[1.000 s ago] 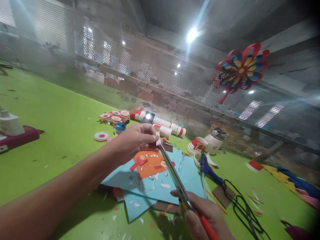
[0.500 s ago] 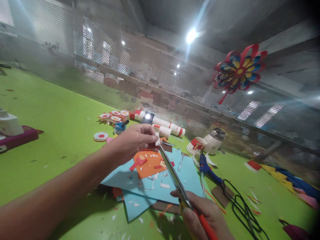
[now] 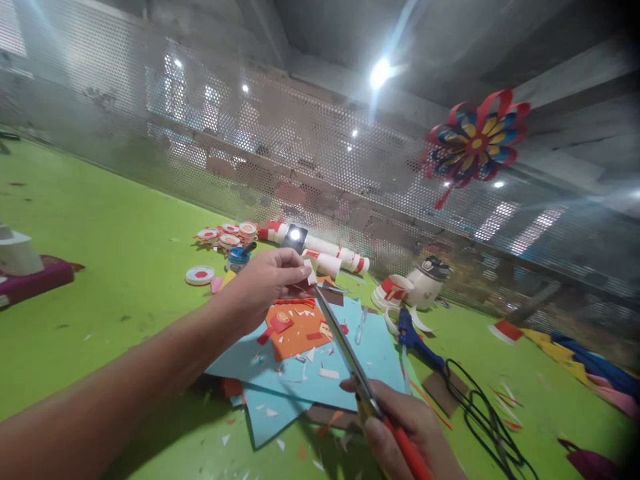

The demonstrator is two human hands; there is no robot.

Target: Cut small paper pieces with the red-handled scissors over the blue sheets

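Between the thumb and fingers of my left hand (image 3: pixel 280 275) is a small piece of white paper (image 3: pixel 311 272) with a notched lower edge. My right hand (image 3: pixel 400 427) is wrapped round a pair of scissors (image 3: pixel 353 363) with red handles. Their long blades look closed and point up and away, the tips just below the white piece. Underneath lie light blue paper sheets (image 3: pixel 250 360) and an orange sheet (image 3: pixel 290 343), strewn with white and red scraps.
Right of the paper lies a blue glue gun (image 3: pixel 420 343) with a coiled black cord (image 3: pixel 480 420). Paper cups (image 3: pixel 393 291) and a white jar (image 3: pixel 429 283) stand behind. White-and-red tubes (image 3: pixel 325 247) and round decorated discs (image 3: pixel 229 235) lie at the back. A flower ornament (image 3: pixel 477 143) hangs upper right.
My left hand has shifted slightly left with the white paper, which now sits at a different angle. The scissors remain almost in place, their tips near the paper.
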